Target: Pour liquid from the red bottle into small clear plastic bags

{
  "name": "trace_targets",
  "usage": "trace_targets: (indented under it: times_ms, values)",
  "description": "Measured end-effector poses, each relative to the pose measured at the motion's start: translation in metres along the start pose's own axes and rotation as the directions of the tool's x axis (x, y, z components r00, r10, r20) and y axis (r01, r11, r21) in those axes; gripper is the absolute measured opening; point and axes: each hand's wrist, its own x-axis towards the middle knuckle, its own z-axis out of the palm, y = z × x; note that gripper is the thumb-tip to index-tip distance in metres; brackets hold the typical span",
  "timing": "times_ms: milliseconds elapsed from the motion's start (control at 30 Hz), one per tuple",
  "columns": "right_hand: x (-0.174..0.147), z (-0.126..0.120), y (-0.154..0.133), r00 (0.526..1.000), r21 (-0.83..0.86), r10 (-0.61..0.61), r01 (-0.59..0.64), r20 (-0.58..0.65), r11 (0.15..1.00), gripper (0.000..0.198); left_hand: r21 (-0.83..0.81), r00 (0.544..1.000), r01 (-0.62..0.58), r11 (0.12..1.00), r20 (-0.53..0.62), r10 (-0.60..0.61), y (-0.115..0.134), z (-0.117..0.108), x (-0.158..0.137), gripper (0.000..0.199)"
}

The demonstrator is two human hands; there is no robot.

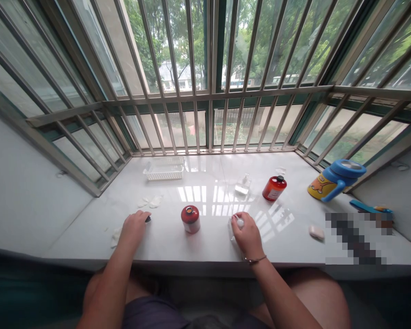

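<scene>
My left hand (134,229) rests low over the white counter, its fingers closed on a small black cap (148,219). Between my hands stands a red bottle (191,221) with a pale label, upright, its neck uncovered. My right hand (249,236) is wrapped round the top of a small clear bottle (231,228), whose body is partly hidden behind the fingers. Farther back is another clear bottle (242,185) with a pump-like top. To its right stands a second red bottle (274,188) with its black cap on.
A white perforated basket (165,170) sits near the barred window. Thin white scraps (150,201) lie at left, some beside my left forearm. On the right are a blue and yellow mug (334,181), a pinkish block (316,233) and a blue item (365,207). One patch is pixelated.
</scene>
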Motion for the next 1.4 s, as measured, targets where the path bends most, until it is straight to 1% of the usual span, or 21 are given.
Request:
trace_targets:
  times_ms: [167, 267, 367, 433, 533, 600, 633, 667, 733, 800, 900, 967, 1000, 1067, 1200, 1267, 1400]
  values:
    - [-0.001, 0.0, 0.0, 1.0, -0.002, 0.001, -0.001, 0.004, 1.0, 0.025, -0.126, 0.997, -0.071, 0.989, -0.014, 0.07, 0.009, 0.011, -0.01, 0.049]
    - [-0.001, 0.0, 0.001, 1.0, -0.004, 0.0, 0.0, 0.002, 1.0, 0.025, -0.184, 0.995, -0.1, 0.978, -0.049, 0.092, 0.013, 0.015, -0.019, 0.047]
    - [-0.001, 0.001, 0.002, 1.0, -0.006, 0.001, -0.001, -0.005, 1.0, 0.025, -0.248, 0.987, -0.1, 0.963, -0.149, 0.064, 0.018, 0.014, -0.028, 0.039]
    - [-0.001, 0.002, 0.003, 1.0, -0.007, 0.002, -0.002, -0.009, 1.0, 0.025, -0.322, 0.969, -0.119, 0.939, -0.242, 0.04, 0.025, 0.009, -0.034, 0.032]
    - [0.0, 0.002, 0.004, 1.0, -0.006, 0.001, -0.002, -0.008, 1.0, 0.027, -0.46, 0.919, -0.198, 0.866, -0.394, 0.001, 0.048, -0.004, -0.047, 0.024]
    - [0.001, 0.0, 0.003, 1.0, 0.009, -0.006, 0.006, 0.014, 1.0, 0.028, -0.556, 0.888, -0.264, 0.788, -0.459, -0.027, 0.074, -0.015, -0.058, 0.018]
    - [0.001, -0.001, 0.002, 0.999, 0.026, -0.012, 0.011, 0.034, 1.0, 0.03, -0.608, 0.884, -0.296, 0.737, -0.466, -0.029, 0.09, -0.021, -0.064, 0.016]
    - [0.002, -0.002, 0.002, 0.998, 0.049, -0.018, 0.015, 0.058, 0.999, 0.031, -0.66, 0.887, -0.333, 0.674, -0.462, -0.015, 0.107, -0.026, -0.07, 0.013]
    - [0.001, -0.004, 0.0, 0.993, 0.113, -0.033, 0.021, 0.111, 0.993, 0.035, -0.754, 0.905, -0.396, 0.524, -0.417, 0.084, 0.144, -0.034, -0.083, 0.011]
    - [-0.001, -0.005, -0.001, 0.987, 0.186, -0.047, 0.018, 0.154, 0.982, 0.038, -0.823, 0.919, -0.395, 0.408, -0.355, 0.173, 0.178, -0.037, -0.092, 0.016]
    - [-0.012, -0.004, -0.006, 0.979, 0.27, -0.048, -0.008, 0.2, 0.963, 0.041, -0.886, 0.935, -0.332, 0.323, -0.262, 0.241, 0.219, -0.032, -0.097, 0.026]
    - [-0.021, 0.0, -0.01, 0.974, 0.306, -0.038, -0.033, 0.224, 0.952, 0.041, -0.916, 0.947, -0.275, 0.291, -0.206, 0.246, 0.237, -0.025, -0.095, 0.035]
    - [-0.025, 0.002, -0.012, 0.972, 0.322, -0.035, -0.043, 0.233, 0.946, 0.041, -0.928, 0.954, -0.248, 0.277, -0.185, 0.236, 0.243, -0.022, -0.093, 0.038]
    - [-0.033, 0.005, -0.016, 0.972, 0.341, -0.028, -0.055, 0.233, 0.938, 0.043, -0.948, 0.968, -0.196, 0.251, -0.147, 0.201, 0.251, -0.015, -0.088, 0.038]
    - [-0.041, 0.01, -0.017, 0.979, 0.334, -0.035, -0.034, 0.199, 0.942, 0.051, -0.969, 0.987, -0.115, 0.219, -0.087, 0.136, 0.258, -0.002, -0.081, 0.026]
    - [-0.041, 0.01, -0.016, 0.983, 0.329, -0.055, -0.006, 0.176, 0.944, 0.051, -0.971, 0.989, -0.089, 0.22, -0.061, 0.132, 0.259, 0.004, -0.08, 0.026]
    - [-0.041, 0.011, -0.014, 0.986, 0.306, -0.085, 0.039, 0.141, 0.951, 0.047, -0.978, 0.989, -0.032, 0.208, 0.0, 0.15, 0.264, 0.012, -0.077, 0.033]
